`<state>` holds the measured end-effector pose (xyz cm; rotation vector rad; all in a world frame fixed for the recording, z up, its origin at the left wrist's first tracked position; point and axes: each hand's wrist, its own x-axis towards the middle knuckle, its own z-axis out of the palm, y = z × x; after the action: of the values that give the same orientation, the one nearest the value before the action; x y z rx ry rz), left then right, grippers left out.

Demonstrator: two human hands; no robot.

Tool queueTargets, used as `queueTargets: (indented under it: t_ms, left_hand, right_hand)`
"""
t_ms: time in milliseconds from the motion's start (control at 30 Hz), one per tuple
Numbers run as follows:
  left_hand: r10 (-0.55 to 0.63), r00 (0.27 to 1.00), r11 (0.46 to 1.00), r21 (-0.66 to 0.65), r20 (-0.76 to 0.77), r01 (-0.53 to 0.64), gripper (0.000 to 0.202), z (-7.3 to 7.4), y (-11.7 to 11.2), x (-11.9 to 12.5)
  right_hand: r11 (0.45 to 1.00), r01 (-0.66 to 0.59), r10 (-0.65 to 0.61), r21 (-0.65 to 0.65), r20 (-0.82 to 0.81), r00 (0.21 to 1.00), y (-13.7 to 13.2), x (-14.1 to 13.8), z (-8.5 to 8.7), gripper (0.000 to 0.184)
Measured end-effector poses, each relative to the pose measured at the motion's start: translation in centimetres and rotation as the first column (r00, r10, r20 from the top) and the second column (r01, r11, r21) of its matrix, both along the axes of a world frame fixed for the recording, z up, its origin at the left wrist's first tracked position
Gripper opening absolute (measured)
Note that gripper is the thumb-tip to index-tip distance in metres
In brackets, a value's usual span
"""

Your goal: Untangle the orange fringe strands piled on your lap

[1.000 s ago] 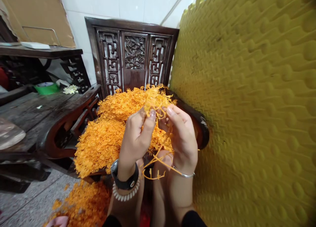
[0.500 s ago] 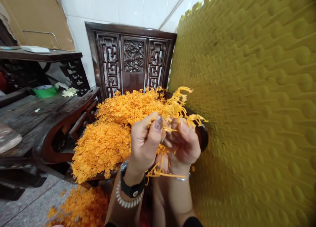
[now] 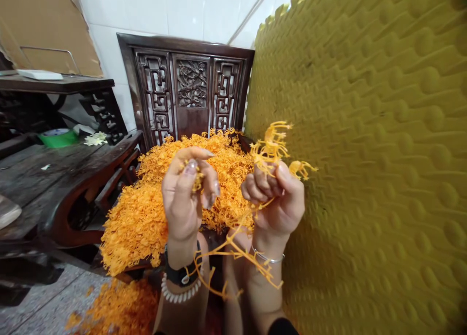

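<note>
Left hand [image 3: 184, 199] has a tight fingertip grip on a tiny orange bit [image 3: 197, 179]. Right hand [image 3: 277, 203] is fisted round a branchy orange sprig [image 3: 272, 148], both up over the orange pile [image 3: 146, 213] on the chair [image 3: 189, 82]. I'd pinch close to the joint and hold the sprig steady, so bits snap clean.

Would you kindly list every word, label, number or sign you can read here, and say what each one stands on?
None can be read. The orange plastic strands in the right hand bear no lettering; the pale top of the green roll and the mark on the black wrist strap are too blurred.
</note>
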<state>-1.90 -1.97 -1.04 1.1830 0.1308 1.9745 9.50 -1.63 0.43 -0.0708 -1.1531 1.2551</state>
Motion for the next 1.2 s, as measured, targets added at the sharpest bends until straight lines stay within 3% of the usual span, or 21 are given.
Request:
queueTargets:
  t_ms: [267, 400, 567, 667, 833, 933, 1033, 1100, 1200]
  left_hand:
    - [0.044, 0.992, 0.999, -0.006, -0.114, -0.045, 0.011, -0.3, -0.5, 2.0]
    - [0.182, 0.968, 0.982, -0.013, -0.172, -0.187, 0.025, -0.2, -1.0, 2.5]
    - [0.273, 0.927, 0.940, -0.135, -0.259, -0.315, 0.027, -0.3, -1.1, 2.4]
    - [0.307, 0.911, 0.932, -0.105, -0.276, -0.346, 0.028, -0.5, -0.7, 1.8]
    - [0.282, 0.846, 0.941, -0.041, -0.453, -0.336, 0.022, -0.9, -0.4, 0.7]
    - [0.212, 0.842, 0.961, -0.053, -0.496, -0.272, 0.019, -1.0, -0.5, 0.1]
    - [0.019, 0.870, 0.994, -0.082, -0.494, -0.068, 0.021, -1.1, -0.8, -0.4]
    - [-0.115, 0.875, 0.991, -0.118, -0.469, 0.066, 0.022, -1.1, -1.1, -0.4]
    - [-0.196, 0.908, 0.977, -0.155, -0.371, 0.147, 0.021, -1.1, -1.8, 0.2]
  right_hand:
    - [0.999, 0.017, -0.010, -0.051, 0.129, 0.992, -0.3, -0.2, -0.4, 0.036]
    - [0.995, 0.024, -0.007, -0.097, 0.166, 0.986, -0.2, -0.1, -0.6, 0.035]
    - [0.995, -0.031, 0.057, -0.094, 0.286, 0.957, -0.4, 0.3, -0.9, 0.033]
    - [0.997, 0.035, -0.003, -0.072, 0.402, 0.916, -0.4, 0.5, -0.7, 0.024]
    - [0.987, 0.156, -0.120, -0.043, 0.448, 0.886, -0.5, 0.3, -0.4, 0.013]
    - [0.987, 0.136, -0.085, -0.087, 0.437, 0.895, -0.8, 0.3, -0.5, 0.019]
    - [0.979, 0.117, -0.049, -0.165, 0.369, 0.928, -1.2, 0.2, -0.5, 0.021]
    - [0.972, 0.091, -0.027, -0.215, 0.287, 0.958, -1.3, 0.1, -0.5, 0.020]
    - [0.979, 0.024, 0.005, -0.202, 0.141, 0.990, -1.3, -0.4, -0.8, 0.023]
